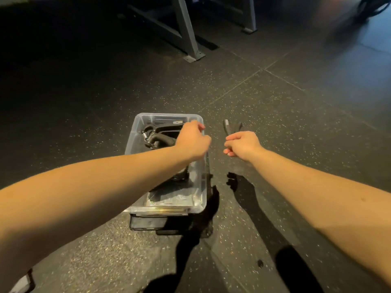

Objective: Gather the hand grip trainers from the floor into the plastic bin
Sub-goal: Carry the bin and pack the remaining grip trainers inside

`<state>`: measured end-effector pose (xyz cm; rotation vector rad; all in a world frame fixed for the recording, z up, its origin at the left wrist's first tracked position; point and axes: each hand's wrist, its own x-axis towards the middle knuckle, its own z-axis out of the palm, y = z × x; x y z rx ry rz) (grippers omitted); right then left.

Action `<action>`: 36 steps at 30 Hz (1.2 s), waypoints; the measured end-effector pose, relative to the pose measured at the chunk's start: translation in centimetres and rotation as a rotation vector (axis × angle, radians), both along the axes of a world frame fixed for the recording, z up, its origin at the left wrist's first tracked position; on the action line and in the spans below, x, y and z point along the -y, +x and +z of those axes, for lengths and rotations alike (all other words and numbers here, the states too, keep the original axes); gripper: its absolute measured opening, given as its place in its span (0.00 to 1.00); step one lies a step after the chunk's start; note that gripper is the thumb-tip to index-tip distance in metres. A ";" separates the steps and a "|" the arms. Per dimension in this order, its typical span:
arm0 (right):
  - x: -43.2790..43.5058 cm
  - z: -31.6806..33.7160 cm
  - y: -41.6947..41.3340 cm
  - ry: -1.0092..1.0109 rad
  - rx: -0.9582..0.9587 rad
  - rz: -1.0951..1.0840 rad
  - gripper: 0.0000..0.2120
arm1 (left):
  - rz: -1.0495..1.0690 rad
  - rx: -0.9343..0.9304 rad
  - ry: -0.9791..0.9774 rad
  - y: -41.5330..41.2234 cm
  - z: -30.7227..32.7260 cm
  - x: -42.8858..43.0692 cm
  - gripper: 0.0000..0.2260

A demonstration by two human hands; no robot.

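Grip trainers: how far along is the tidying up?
Done: several grip trainers already lie in the plastic bin. In hand: the right hand grips another trainer beside the bin, not yet dropped in; the left hand is over the bin's far end, whether holding anything I cannot tell. Left: that one goes in. No more show on the visible floor, so it looks nearly finished.

1. One wide-angle camera rides on my head, facing forward and down along both my forearms.
2. It sits close: my left hand (192, 142) lands mid-frame over the plastic bin (169, 208), my right hand (243, 144) just beside it.
3. Speckled rubber floor (285, 123) fills the view up to grey steel frame legs (186, 28) at the top edge.
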<state>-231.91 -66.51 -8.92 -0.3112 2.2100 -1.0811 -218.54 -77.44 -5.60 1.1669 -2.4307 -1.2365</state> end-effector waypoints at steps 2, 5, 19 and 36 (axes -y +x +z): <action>-3.1 -0.4 -0.6 0.034 -0.003 0.001 0.10 | -0.135 0.005 0.003 -1.5 -0.4 -3.9 0.14; -8.1 -1.2 -0.7 0.081 0.000 -0.015 0.11 | -0.249 0.043 0.070 -2.7 -2.6 -9.7 0.12; -33.6 -10.8 8.6 0.577 0.057 -0.079 0.09 | -0.746 0.459 0.249 2.3 -17.2 -32.6 0.05; -38.3 -11.8 11.6 1.103 0.219 -0.276 0.33 | -0.622 0.623 0.527 4.7 -20.7 -38.3 0.12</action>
